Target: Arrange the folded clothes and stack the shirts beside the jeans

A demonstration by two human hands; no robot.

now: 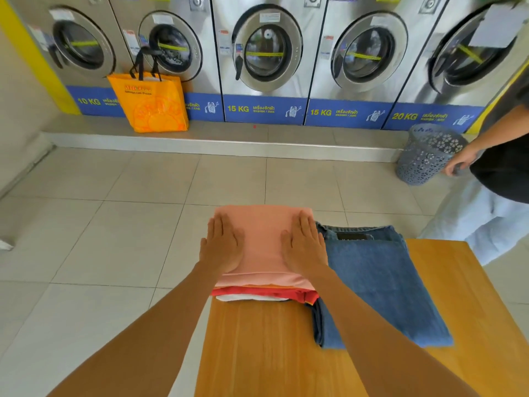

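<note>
Pink top shirt [263, 239]: folded, uppermost on the shirt stack [266, 293], with red and white layers showing beneath.
Left hand [221, 245]: flat, fingers spread, gripping nothing, pressing the shirt's left side.
Right hand [303, 245]: flat and unclenched likewise, on its right side.
Jeans [378, 282]: folded, touching the stack's right edge.
Table [257, 353]: wooden, bearing both piles at its far-left corner.
</note>
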